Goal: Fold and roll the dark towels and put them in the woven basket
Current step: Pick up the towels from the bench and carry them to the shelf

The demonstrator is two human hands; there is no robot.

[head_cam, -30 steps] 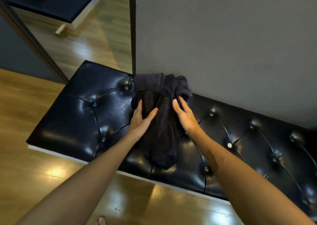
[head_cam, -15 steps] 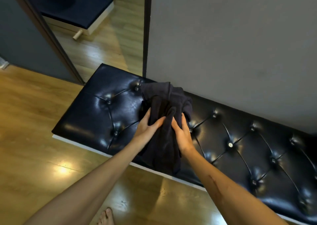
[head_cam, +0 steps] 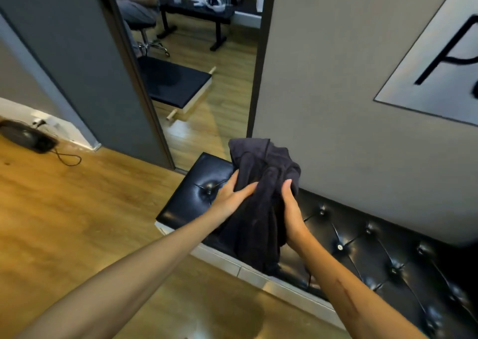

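The crumpled dark fabric towel point(head_cam: 258, 204) is covering the fingers of the left hand point(head_cam: 232, 195) and right hand point(head_cam: 291, 209). The black tufted leather bench point(head_cam: 375, 256) is running off the right edge. The grey wall sign point(head_cam: 437, 61) is blurring, its black lettering cropped and unreadable.

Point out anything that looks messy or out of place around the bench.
The dark towel is a crumpled bunch, not folded, held between the left hand and right hand over the black bench, its tail drooping past the front edge. No woven basket is in view. A loose cord trails on the floor.
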